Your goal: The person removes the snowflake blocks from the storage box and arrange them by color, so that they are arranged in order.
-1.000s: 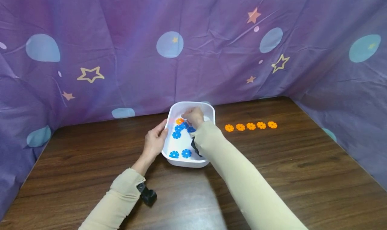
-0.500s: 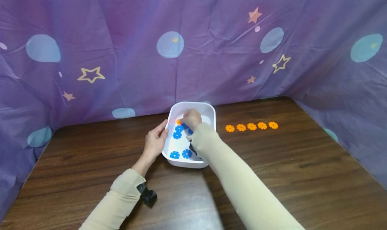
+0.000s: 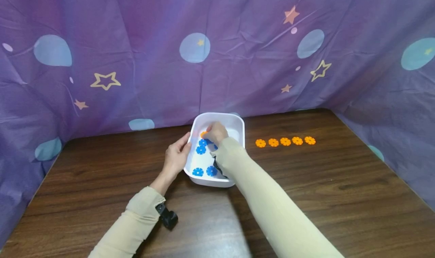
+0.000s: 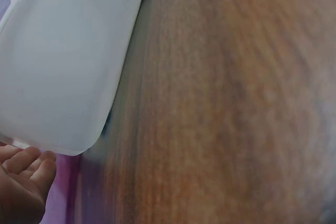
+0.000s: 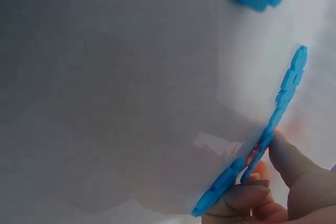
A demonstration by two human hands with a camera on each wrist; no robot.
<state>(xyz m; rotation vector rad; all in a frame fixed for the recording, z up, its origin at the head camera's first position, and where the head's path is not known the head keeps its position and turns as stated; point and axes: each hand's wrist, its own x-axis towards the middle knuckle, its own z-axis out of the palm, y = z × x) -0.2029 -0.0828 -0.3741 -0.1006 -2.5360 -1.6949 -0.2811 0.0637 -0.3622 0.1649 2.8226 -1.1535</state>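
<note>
A white plastic tub (image 3: 210, 183) stands on the table, with several blue notched snowflake discs (image 3: 201, 149) and one orange snowflake disc (image 3: 203, 134) inside. My left hand (image 3: 175, 157) holds the tub's left side at the rim; in the left wrist view its fingertips (image 4: 48, 157) are at the tub's outer wall. Reaching into the far part of the tub, my right hand (image 3: 218, 132) pinches at the orange disc. The right wrist view shows a sliver of orange between thumb and fingers, mostly hidden by blue discs (image 5: 286, 85) seen edge-on.
On the wooden table (image 3: 340, 182), several orange snowflake discs (image 3: 285, 141) lie flat in a row to the right of the tub. A purple cloth (image 3: 156, 73) with stars hangs behind and at both sides.
My right hand has moved slightly left and nearer inside the tub, its fingertips coming onto the orange disc. The left hand stays on the tub. The head view has shifted slightly.
</note>
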